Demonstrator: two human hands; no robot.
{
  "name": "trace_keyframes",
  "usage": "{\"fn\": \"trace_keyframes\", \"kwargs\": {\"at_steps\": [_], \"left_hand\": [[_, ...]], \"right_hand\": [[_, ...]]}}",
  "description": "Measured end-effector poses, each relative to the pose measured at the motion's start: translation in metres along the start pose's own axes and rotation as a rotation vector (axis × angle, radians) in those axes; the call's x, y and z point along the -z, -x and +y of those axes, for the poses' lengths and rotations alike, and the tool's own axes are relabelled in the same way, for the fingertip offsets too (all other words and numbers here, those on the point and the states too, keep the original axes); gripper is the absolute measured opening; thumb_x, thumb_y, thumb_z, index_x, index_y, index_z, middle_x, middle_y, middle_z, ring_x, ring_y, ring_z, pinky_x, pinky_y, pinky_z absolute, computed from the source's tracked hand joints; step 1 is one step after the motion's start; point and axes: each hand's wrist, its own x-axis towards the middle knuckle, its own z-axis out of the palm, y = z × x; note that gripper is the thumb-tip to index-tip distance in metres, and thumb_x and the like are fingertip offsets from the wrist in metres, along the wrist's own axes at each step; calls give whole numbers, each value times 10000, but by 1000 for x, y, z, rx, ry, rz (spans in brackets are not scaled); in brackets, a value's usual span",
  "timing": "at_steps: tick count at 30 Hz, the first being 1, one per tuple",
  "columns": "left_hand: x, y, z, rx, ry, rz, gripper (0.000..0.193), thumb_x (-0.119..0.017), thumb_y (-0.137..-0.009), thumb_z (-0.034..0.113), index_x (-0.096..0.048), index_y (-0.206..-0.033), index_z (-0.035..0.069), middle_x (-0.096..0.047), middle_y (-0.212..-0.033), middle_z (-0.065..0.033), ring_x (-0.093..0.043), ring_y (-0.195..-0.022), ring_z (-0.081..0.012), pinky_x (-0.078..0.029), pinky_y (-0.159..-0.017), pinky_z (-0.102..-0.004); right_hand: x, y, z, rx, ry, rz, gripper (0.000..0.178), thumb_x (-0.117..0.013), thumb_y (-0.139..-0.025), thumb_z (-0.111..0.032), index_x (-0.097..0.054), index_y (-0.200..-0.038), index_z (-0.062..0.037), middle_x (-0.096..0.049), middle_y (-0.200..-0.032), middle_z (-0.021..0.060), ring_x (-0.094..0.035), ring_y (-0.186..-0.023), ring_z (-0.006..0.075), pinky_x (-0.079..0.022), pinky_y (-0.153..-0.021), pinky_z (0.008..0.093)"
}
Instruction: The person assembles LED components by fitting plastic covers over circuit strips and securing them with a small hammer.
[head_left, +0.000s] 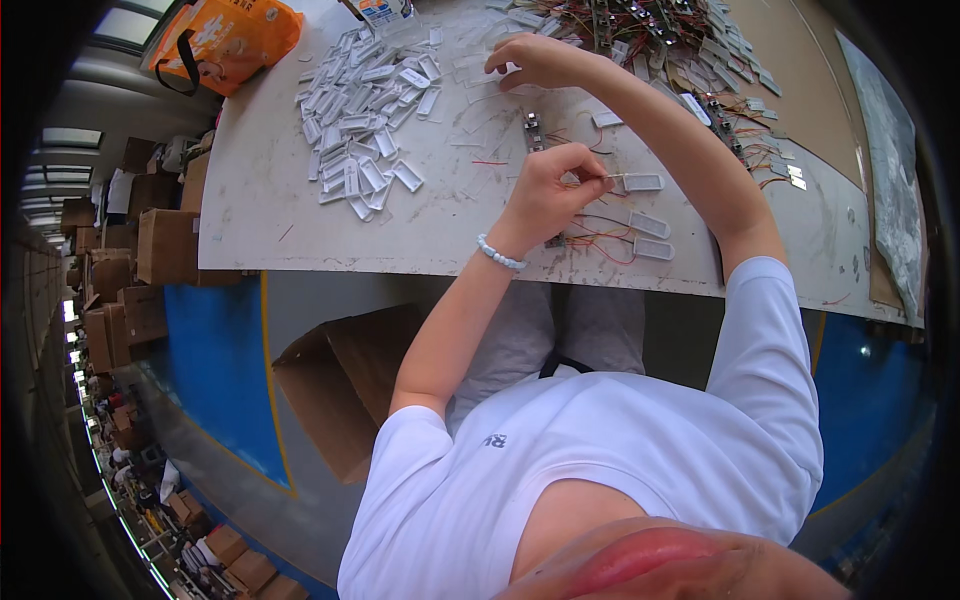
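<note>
My left hand, with a bead bracelet at its wrist, is closed in a pinch on thin wires that run to a white rectangular plastic case. Beneath and beside that hand lies a small circuit board with red and dark wires. Two more wired white cases rest nearer the table edge. Across the table, my right hand reaches over clear thin plastic pieces; its fingers are bent and apart, and nothing shows between them.
A heap of white plastic cases spreads left of my hands. Wired circuit boards pile up at the far right. An orange bag stands at the far left corner. Below the table's front edge sits an open cardboard box.
</note>
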Motion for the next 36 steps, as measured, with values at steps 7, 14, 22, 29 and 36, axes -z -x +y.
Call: {"fn": "trace_keyframes", "kwargs": {"at_steps": [7, 14, 22, 29, 36], "left_hand": [[4, 14, 1, 150, 424, 42, 90, -721, -855, -69, -698, -939, -43, -687, -995, -83, -638, -956, -128, -538, -861, -277], [10, 31, -2, 96, 557, 135, 158, -694, -845, -127, -711, -974, -37, -697, -1023, -100, -677, -976, -163, -569, -896, -282], [16, 11, 10, 187, 520, 250, 110, -696, -872, -67, -713, -978, -39, -731, -925, -96, -707, -830, -164, -584, -802, -277], [2, -22, 15, 131, 323, 282, 103, -678, -898, -2, -703, -978, -62, -722, -848, -115, -704, -755, -171, -584, -724, -279], [-17, -29, 6, 130, 193, 262, 126, -681, -894, 15, -708, -989, -63, -724, -846, -108, -706, -750, -161, -584, -681, -272]], "right_hand": [[-28, -54, -23, 112, -110, 183, 299, -707, -916, -253, -724, -1112, -28, -706, -1029, 163, -679, -871, 319, -531, -789, 398], [-47, -87, -47, -306, -26, 21, 428, -815, -776, -339, -694, -1019, -8, -704, -1035, 178, -697, -893, 302, -542, -763, 402], [-15, -7, -29, -282, -856, 363, 206, -633, -965, -83, -684, -1124, 36, -674, -985, 97, -678, -813, 163, -651, -728, 332], [18, 157, 30, -394, -648, 308, 258, -632, -974, -106, -699, -1211, -26, -666, -964, 36, -620, -838, 93, -571, -797, 252], [16, 210, -46, -481, -910, 440, 310, -565, -1012, -130, -655, -1300, -60, -606, -838, -22, -584, -796, 58, -540, -721, 234]]}}
